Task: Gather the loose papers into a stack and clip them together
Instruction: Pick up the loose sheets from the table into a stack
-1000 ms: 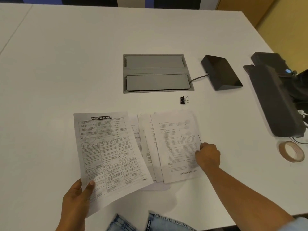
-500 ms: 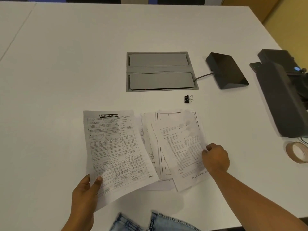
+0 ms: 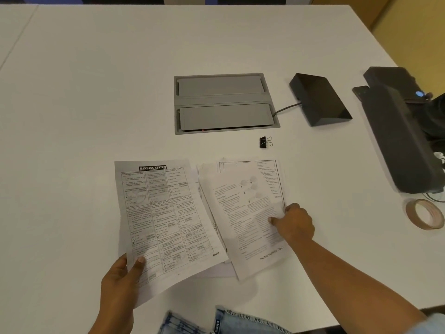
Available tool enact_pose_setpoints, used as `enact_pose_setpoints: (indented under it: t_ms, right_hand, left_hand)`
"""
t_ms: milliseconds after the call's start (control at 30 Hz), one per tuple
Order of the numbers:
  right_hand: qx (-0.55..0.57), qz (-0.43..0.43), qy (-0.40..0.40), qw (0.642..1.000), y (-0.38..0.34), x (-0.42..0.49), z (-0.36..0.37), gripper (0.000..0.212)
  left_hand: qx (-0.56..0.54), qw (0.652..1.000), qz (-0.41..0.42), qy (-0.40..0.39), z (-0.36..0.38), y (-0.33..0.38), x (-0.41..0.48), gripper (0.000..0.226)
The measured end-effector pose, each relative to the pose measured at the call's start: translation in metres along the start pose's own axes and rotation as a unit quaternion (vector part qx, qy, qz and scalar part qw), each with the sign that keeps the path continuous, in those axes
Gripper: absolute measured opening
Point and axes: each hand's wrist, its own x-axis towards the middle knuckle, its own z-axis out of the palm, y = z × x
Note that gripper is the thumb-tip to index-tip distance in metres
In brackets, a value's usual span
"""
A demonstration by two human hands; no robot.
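Several printed papers lie fanned out on the white table [image 3: 96, 92] near its front edge. My left hand [image 3: 120, 283] pinches the lower left corner of the "Banking System" sheet [image 3: 161, 220], lifting it slightly. My right hand [image 3: 295, 224] grips the right edge of the top text sheet [image 3: 245, 220], which lies skewed over the other loose papers [image 3: 272, 174]. A small black binder clip [image 3: 265, 142] rests on the table just beyond the papers, untouched by either hand.
A grey cable hatch [image 3: 224, 102] is set into the table behind the clip. A black wedge-shaped device [image 3: 317, 100] with a cable sits to its right. At the right edge stand a long dark machine [image 3: 399, 138] and a roll of brown tape [image 3: 425, 213].
My right hand has pulled the top text sheet down and to the left, turning it askew and uncovering a framed sheet beneath. My left hand keeps holding the Banking System sheet.
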Motion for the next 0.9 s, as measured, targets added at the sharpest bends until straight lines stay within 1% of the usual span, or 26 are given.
enact_pose_setpoints:
  t_ms: [267,433,633,700,767,833,900]
  right_hand:
    - [-0.023,-0.024,0.026,0.999,-0.0021,-0.0066,-0.0004,0.047]
    - [0.011,-0.02,0.019,1.0,-0.0021,-0.0085,0.0003,0.043]
    - [0.061,-0.015,-0.011,0.998,-0.0057,-0.0063,-0.0036,0.017]
    - [0.111,-0.011,-0.03,0.993,-0.0058,-0.0054,-0.0046,0.019]
    - [0.164,-0.009,-0.04,0.986,-0.0043,-0.005,-0.0061,0.028]
    - [0.215,-0.001,-0.033,0.976,-0.0009,-0.0053,-0.0082,0.037]
    - [0.236,0.001,-0.021,0.972,0.0041,-0.0035,-0.0087,0.039]
  left_hand:
    - [-0.015,1.0,-0.005,-0.005,-0.0001,0.0021,-0.0024,0.02]
    - [-0.015,1.0,-0.006,-0.001,-0.0028,-0.0007,-0.0015,0.019]
    - [-0.02,1.0,-0.004,-0.006,-0.0021,-0.0002,-0.0029,0.022]
    - [-0.021,1.0,-0.005,-0.007,-0.0026,-0.0001,-0.0032,0.022]
    - [-0.019,1.0,-0.006,-0.01,-0.0032,-0.0003,-0.0028,0.022]
    - [-0.018,1.0,-0.005,-0.011,-0.0034,0.0004,-0.0034,0.021]
    - [-0.019,1.0,-0.002,-0.014,-0.0031,0.002,-0.0045,0.02]
